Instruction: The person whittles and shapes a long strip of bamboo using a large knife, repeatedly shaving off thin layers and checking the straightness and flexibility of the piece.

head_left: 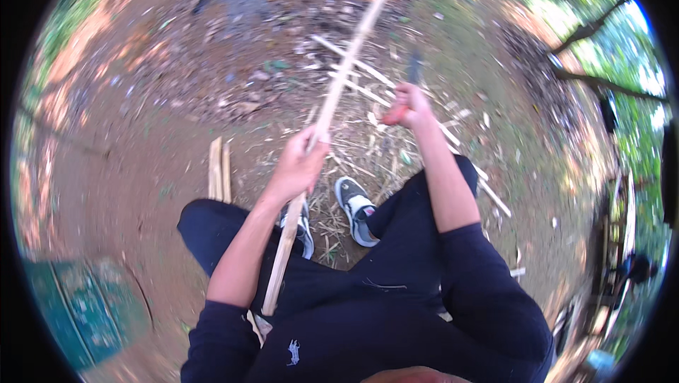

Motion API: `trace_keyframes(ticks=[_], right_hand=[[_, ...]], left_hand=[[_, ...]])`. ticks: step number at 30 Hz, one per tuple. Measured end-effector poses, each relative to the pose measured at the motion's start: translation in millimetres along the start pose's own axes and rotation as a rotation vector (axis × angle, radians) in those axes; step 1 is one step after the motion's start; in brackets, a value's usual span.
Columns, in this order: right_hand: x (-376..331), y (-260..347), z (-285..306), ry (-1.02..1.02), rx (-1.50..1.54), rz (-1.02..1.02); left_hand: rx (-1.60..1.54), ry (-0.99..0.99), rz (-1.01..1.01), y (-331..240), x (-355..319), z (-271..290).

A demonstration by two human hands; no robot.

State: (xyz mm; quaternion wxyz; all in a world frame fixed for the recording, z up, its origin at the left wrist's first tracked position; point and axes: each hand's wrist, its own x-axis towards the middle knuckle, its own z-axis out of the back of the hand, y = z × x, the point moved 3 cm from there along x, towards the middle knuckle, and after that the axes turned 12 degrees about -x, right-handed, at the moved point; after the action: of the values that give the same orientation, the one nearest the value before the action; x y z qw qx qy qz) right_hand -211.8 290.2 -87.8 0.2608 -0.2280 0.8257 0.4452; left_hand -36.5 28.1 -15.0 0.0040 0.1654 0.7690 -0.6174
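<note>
A long pale strip of split wood point(337, 96) runs slantwise from my lap up to the far side. My left hand point(297, 166) is wrapped round it near its middle, and its lower end rests by my left thigh. To the right of the strip, my right hand point(413, 106) is closed round the orange-red handle of a knife point(395, 115). Its dark blade, smeared by motion, points away from me. The blade is apart from the wood.
Thin cut strips point(495, 198) lie on the ground beyond and right of my right knee. Shavings point(332, 231) are scattered around my shoes point(356, 207). Two short wooden pieces point(216, 171) lie by my left knee. A green panel point(78, 312) is at the lower left.
</note>
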Motion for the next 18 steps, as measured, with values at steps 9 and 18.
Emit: trace_keyframes(ticks=[9,18], right_hand=[[-67,-2,-45,-0.033,-0.237,0.345],[-101,19,-7,-0.087,-0.011,0.602]], left_hand=[[-0.174,0.1,-0.019,12,-2,-18],[-0.166,0.237,0.091,24,-10,-63]])
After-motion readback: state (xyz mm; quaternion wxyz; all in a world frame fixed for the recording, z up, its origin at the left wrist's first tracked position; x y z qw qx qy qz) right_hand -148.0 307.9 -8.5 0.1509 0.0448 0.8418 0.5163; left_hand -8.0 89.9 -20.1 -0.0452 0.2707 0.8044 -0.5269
